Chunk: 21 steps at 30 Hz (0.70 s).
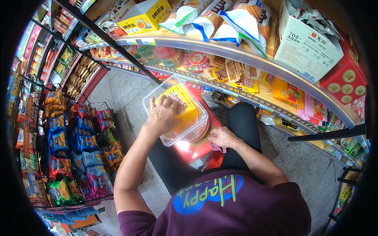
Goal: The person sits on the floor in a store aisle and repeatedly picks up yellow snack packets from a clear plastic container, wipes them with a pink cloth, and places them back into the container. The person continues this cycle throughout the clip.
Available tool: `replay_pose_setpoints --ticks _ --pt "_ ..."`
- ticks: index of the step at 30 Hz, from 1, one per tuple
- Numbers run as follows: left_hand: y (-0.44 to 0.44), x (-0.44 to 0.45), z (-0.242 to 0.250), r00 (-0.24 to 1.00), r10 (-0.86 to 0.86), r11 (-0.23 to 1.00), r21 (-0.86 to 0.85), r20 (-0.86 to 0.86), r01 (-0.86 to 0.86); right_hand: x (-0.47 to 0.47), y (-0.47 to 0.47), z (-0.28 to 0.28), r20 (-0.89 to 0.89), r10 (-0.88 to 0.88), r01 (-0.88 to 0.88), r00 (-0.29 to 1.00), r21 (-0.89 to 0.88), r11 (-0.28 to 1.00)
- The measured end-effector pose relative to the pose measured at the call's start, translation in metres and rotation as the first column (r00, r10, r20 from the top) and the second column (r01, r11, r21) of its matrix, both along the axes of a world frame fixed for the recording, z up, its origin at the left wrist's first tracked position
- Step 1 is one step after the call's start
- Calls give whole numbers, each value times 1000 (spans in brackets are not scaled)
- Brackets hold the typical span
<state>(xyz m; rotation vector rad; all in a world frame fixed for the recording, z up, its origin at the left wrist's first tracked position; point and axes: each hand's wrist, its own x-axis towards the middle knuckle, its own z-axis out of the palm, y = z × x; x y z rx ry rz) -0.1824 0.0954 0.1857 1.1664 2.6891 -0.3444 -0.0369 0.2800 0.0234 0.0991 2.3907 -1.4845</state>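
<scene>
A clear plastic container [193,133] rests above a red box [196,153] between the person's knees. Inside it lie yellow snack packets [184,103]. My left hand [163,113] reaches over the container's near left side, its fingers spread on the packets; whether it grips any cannot be told. To the right of the container, my right hand [222,137] is closed on a pink cloth [218,147] near the right knee. Part of the cloth is hidden under the fingers. A round red-rimmed lid or tub shows through the container's bottom.
A curved shelf edge [206,47] runs across the top, with bagged snacks [245,17] and a white carton [308,47] above it. Small packets [233,70] fill the lower shelf. A wire rack of chip bags [85,138] stands at left. A black bar [327,133] juts in at right.
</scene>
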Motion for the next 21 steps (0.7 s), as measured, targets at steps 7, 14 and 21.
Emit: replay_pose_setpoints --ticks 7,14,21 --pt "1 -1 -17 997 -50 992 117 -52 56 1 -1 6 15 26 -26 1000 -16 1000" --pt "-6 0 -22 985 -166 964 205 -39 170 -1 -1 1 59 66 -64 996 -27 998" --pt "2 -2 -13 992 -127 967 225 23 118 0 -4 -5 -104 65 -59 992 61 996"
